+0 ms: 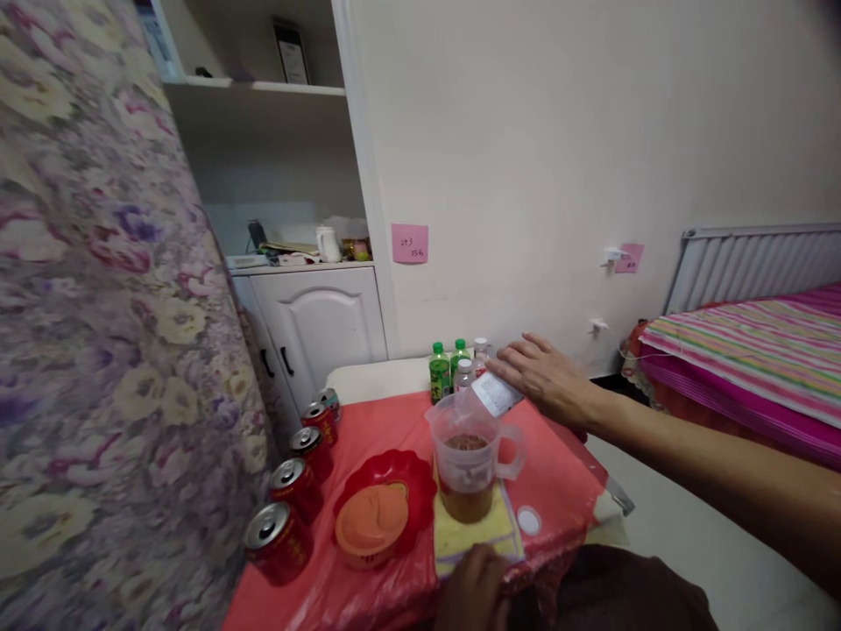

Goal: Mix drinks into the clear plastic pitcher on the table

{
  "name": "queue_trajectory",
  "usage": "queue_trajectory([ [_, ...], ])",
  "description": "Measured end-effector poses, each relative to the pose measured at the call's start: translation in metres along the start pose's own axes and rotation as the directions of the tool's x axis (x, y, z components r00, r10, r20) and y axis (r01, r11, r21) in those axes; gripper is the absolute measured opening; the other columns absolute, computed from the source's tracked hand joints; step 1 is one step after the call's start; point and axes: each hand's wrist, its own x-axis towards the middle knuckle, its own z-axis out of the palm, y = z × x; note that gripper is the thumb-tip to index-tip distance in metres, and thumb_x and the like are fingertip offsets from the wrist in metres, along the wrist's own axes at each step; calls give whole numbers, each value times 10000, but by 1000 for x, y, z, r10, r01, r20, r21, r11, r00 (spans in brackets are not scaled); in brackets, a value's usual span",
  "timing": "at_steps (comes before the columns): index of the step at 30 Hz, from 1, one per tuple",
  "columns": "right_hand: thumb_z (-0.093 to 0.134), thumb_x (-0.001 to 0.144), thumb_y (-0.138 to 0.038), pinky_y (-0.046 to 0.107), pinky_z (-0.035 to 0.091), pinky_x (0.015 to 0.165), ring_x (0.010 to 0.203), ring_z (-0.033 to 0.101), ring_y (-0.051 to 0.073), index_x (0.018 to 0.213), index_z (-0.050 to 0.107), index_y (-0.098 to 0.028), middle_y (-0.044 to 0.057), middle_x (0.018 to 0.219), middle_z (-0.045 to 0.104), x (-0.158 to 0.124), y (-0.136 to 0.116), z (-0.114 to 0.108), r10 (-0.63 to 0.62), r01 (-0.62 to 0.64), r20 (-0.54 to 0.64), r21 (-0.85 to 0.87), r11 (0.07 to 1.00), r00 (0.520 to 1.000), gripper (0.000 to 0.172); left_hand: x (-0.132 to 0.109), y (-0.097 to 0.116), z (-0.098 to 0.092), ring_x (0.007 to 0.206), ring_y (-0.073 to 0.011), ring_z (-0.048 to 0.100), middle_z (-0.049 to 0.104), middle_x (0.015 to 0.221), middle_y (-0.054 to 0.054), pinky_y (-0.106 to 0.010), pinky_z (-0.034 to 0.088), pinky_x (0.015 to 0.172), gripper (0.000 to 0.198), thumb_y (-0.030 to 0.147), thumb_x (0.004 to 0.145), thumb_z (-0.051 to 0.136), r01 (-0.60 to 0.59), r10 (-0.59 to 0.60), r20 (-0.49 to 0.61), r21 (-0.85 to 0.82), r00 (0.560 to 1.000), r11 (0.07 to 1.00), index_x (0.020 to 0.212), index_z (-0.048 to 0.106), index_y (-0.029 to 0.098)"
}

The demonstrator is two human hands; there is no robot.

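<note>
My right hand grips a clear plastic bottle with a white label, tipped mouth-down over a clear measuring jug. The jug stands on a yellow cloth and holds brown liquid at the bottom. My left hand rests at the table's near edge, just in front of the yellow cloth; its fingers are curled and I cannot see anything in them. A white bottle cap lies on the red table cover right of the jug.
Several red drink cans line the table's left edge beside a floral curtain. A red bowl with an orange lid sits left of the jug. Green and clear bottles stand at the back. A bed is at right.
</note>
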Motion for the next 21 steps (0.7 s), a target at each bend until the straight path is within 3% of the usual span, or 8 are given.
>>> queue_trajectory([
  [2, 526, 869, -80, 481, 306, 1087, 1145, 538, 285, 1369, 472, -206, 105, 1261, 639, -2, 1, 1, 16, -16, -8, 31, 999, 1000, 518, 24, 23, 4, 1249, -307, 597, 612, 1396, -162, -435, 497, 1058, 574, 52, 761, 569, 22, -23, 59, 21, 998, 1000, 1318, 597, 185],
  [5, 538, 856, -82, 477, 355, 1035, 1101, 564, 282, 1363, 479, -203, 114, 1244, 652, -7, 1, 6, 107, -103, -32, 115, 988, 994, 525, 54, 44, 13, 1349, -324, 501, 489, 1530, -151, -500, 422, 1114, 560, 102, 880, 484, 44, -52, 90, 80, 995, 996, 1430, 485, 207],
  [8, 588, 832, -146, 445, 436, 929, 1045, 590, 286, 1349, 498, -185, 128, 1200, 668, -16, -6, 15, 227, -207, -41, 278, 938, 973, 527, 79, 48, 28, 1293, -370, 534, 563, 1439, -217, -527, 428, 1086, 547, 124, 836, 572, 62, -85, 166, 138, 983, 988, 1382, 536, 127],
  [11, 654, 738, -173, 445, 477, 885, 1058, 605, 298, 1326, 517, -183, 132, 1180, 669, -27, -14, 25, 383, -336, 2, 483, 809, 924, 603, 100, 44, 44, 1188, -409, 580, 638, 1305, -262, -542, 474, 992, 556, 135, 752, 672, 78, -114, 205, 177, 972, 981, 1302, 607, 89],
  [14, 700, 684, -230, 472, 499, 905, 1092, 615, 320, 1323, 515, -184, 134, 1207, 664, -45, -23, 29, 541, -434, 78, 697, 571, 837, 667, 113, 39, 55, 1089, -427, 610, 678, 1188, -281, -534, 502, 882, 597, 105, 657, 745, 99, -149, 238, 209, 960, 973, 1243, 645, 64],
  [17, 756, 670, -361, 443, 531, 878, 1077, 648, 330, 1303, 520, -199, 117, 1202, 690, -75, -39, 32, 642, -494, 261, 843, 212, 721, 694, 120, 35, 59, 1073, -452, 598, 688, 1157, -292, -528, 490, 870, 745, 52, 498, 826, 110, -158, 254, 193, 954, 975, 1222, 650, 36],
  [19, 792, 615, -419, 413, 559, 787, 948, 698, 324, 1200, 568, -200, 89, 1041, 752, -102, -58, 39, 681, -524, 414, 850, -53, 604, 664, 119, 35, 58, 1073, -458, 592, 691, 1150, -299, -533, 476, 884, 699, 32, 518, 803, 126, -161, 236, 155, 958, 980, 1202, 657, 26],
  [21, 797, 567, -417, 409, 569, 718, 818, 722, 320, 1013, 616, -205, 73, 869, 776, -132, -81, 51, 715, -516, 519, 818, -255, 469, 526, 114, 38, 53, 1098, -450, 588, 677, 1185, -300, -537, 464, 906, 580, 37, 634, 727, 145, -163, 202, 102, 966, 984, 1209, 650, 33],
])
